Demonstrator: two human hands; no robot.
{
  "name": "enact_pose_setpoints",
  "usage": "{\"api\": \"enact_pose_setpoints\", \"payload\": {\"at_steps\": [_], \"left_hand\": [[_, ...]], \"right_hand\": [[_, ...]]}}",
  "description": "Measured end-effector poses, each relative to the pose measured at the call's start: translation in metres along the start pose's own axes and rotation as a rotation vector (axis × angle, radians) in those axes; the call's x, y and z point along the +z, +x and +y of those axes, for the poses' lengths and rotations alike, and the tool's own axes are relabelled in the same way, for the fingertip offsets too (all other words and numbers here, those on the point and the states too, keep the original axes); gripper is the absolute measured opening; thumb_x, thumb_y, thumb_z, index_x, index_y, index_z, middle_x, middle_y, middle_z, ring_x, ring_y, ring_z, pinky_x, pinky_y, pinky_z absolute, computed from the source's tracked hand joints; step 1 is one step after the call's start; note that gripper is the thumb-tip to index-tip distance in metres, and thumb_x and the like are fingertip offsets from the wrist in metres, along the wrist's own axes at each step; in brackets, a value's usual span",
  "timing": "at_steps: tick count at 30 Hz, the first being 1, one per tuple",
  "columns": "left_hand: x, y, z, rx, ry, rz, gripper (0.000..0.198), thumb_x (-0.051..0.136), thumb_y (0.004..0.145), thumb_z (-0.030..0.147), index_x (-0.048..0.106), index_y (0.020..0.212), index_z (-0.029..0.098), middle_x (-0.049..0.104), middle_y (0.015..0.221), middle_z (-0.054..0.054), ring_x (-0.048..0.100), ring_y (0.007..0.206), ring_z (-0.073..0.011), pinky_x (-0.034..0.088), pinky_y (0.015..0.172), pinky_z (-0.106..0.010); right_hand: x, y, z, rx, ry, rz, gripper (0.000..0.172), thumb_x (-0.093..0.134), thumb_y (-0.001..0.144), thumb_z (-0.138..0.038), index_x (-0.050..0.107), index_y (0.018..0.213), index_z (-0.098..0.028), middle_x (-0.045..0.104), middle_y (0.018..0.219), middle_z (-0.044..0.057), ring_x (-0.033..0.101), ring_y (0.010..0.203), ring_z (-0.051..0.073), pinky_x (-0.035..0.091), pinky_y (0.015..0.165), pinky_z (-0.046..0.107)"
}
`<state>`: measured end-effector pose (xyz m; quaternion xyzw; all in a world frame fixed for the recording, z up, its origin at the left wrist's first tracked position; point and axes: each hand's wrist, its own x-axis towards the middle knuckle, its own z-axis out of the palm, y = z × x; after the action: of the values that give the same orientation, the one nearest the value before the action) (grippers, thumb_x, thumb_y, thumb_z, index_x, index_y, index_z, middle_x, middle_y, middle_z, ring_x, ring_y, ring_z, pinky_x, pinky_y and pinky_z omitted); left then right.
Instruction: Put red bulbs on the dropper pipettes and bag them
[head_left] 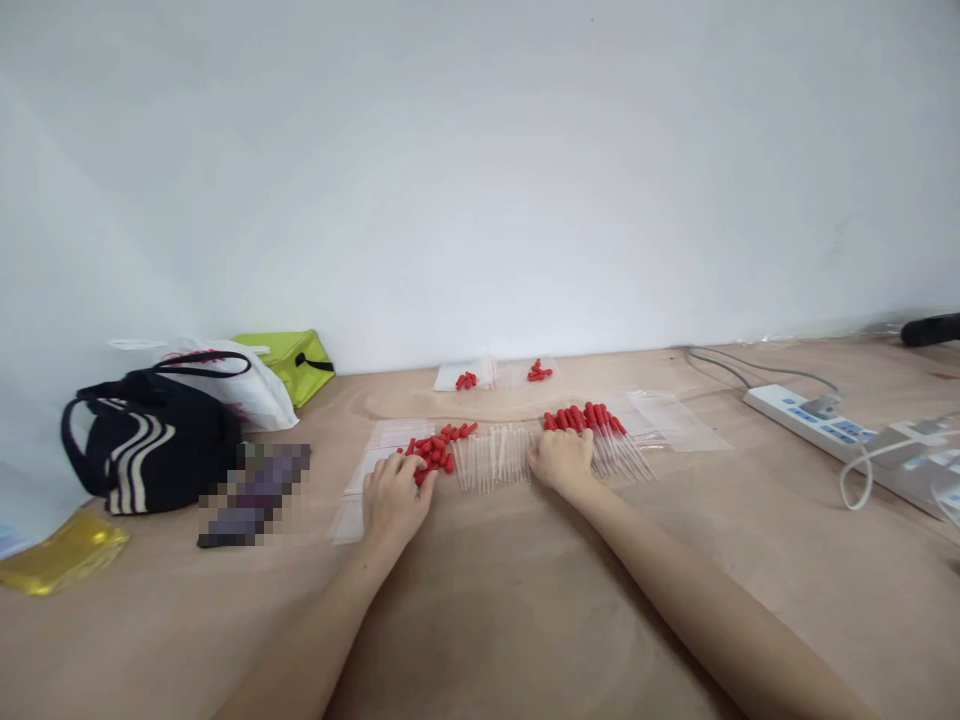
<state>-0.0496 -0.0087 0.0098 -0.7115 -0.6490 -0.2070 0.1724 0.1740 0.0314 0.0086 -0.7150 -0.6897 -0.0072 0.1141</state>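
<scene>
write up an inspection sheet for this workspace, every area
Surface: brown tabletop, things spread across it.
Job's things: loose red bulb-shaped caps; a row of thin clear tubes; clear tubes with red caps; flat clear plastic bags.
Clutter: black bag with white stripes, white plastic bag, lime-green bag, shiny yellow packet, pixelated item, all left.
Hands: left hand at the loose caps; right hand at the capped tubes, beside the row; each grip partly hidden.
Cables: grey cable, white cable loop at the white power strip.
Surroundings: plain white wall; other people: nothing seen.
</scene>
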Motion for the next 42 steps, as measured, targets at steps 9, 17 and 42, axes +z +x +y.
{"api": "enact_pose_setpoints", "payload": {"at_steps": [9,17,42], "left_hand": [[-0.004,-0.001,-0.004,0.118,0.041,0.011,0.014,0.051,0.078,0.026,0.056,0.068,0.017,0.059,0.074,-0.006,0.054,0.075,-0.024,0.039,0.063,-0.033],[-0.01,-0.018,0.037,0.505,-0.455,-0.109,0.011,0.044,0.081,0.02,0.054,0.077,0.017,0.056,0.079,-0.006,0.052,0.075,-0.0171,0.044,0.067,-0.029],[-0.006,-0.025,0.063,0.238,-0.824,-0.322,0.016,0.038,0.086,0.022,0.053,0.083,0.018,0.063,0.074,-0.002,0.059,0.069,-0.0146,0.045,0.065,-0.026]], "right_hand": [[0.007,-0.012,0.003,-0.077,0.013,0.133,0.027,0.039,0.079,-0.024,0.062,0.078,-0.011,0.064,0.081,0.014,0.055,0.08,0.025,0.024,0.073,0.038],[0.017,-0.044,0.057,-0.439,0.395,0.345,0.024,0.034,0.087,-0.03,0.051,0.076,-0.016,0.058,0.069,0.005,0.051,0.064,0.015,0.034,0.063,0.027],[0.003,-0.068,0.041,-0.716,0.521,0.122,0.02,0.04,0.086,-0.021,0.059,0.09,-0.019,0.064,0.078,0.002,0.054,0.068,0.012,0.027,0.071,0.029]]}}
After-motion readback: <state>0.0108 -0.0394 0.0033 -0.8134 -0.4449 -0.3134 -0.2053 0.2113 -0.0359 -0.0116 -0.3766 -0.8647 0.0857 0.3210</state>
